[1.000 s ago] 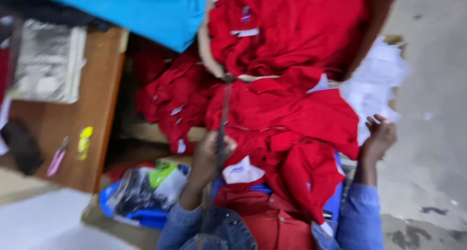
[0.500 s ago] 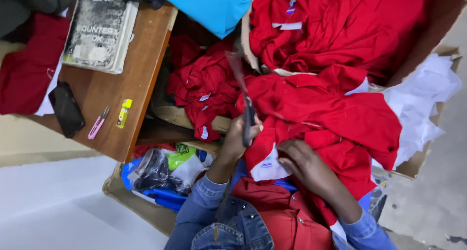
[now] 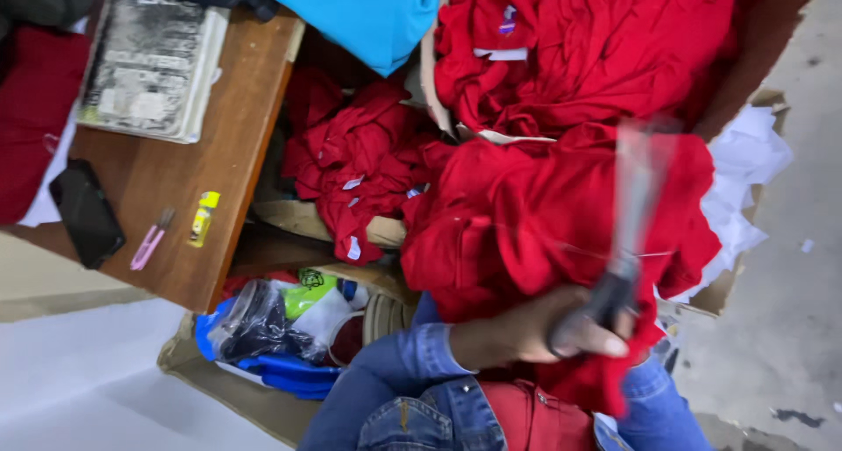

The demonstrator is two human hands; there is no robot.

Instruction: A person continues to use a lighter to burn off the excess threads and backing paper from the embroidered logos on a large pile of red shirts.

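Half a second ago the scissors stood near upright in the left hand over the red cloth while the right hand lay flat on the garment; now one hand (image 3: pixel 535 332) in a denim sleeve (image 3: pixel 395 363) is closed round the dark handles of the scissors (image 3: pixel 618 249), whose blades are blurred and point up and slightly right across the red garment (image 3: pixel 544 214). Which hand this is cannot be told for certain from the sleeve, though it comes in from the left side of the lap; the other hand is hidden, so its state cannot be told. The view has also swung, so the table sits further left. The red garment lies in the lap, pressed under the fist and touching it, with a thin thread (image 3: pixel 544 245) stretched across the cloth near the blades. Just left of the knees is a cardboard box (image 3: pixel 228 390) holding blue and black plastic bags (image 3: pixel 263 337). Beyond it stands a wooden table (image 3: pixel 219 170) carrying a yellow marker (image 3: pixel 203 218), a pink clipper (image 3: pixel 151 240), a black phone (image 3: pixel 86 214) and a worn book (image 3: pixel 149 60). Farther off lie heaps of red clothes (image 3: pixel 596 47), a blue cloth (image 3: pixel 368 12) and white paper (image 3: pixel 741 179) on the grey concrete floor (image 3: pixel 789 328).
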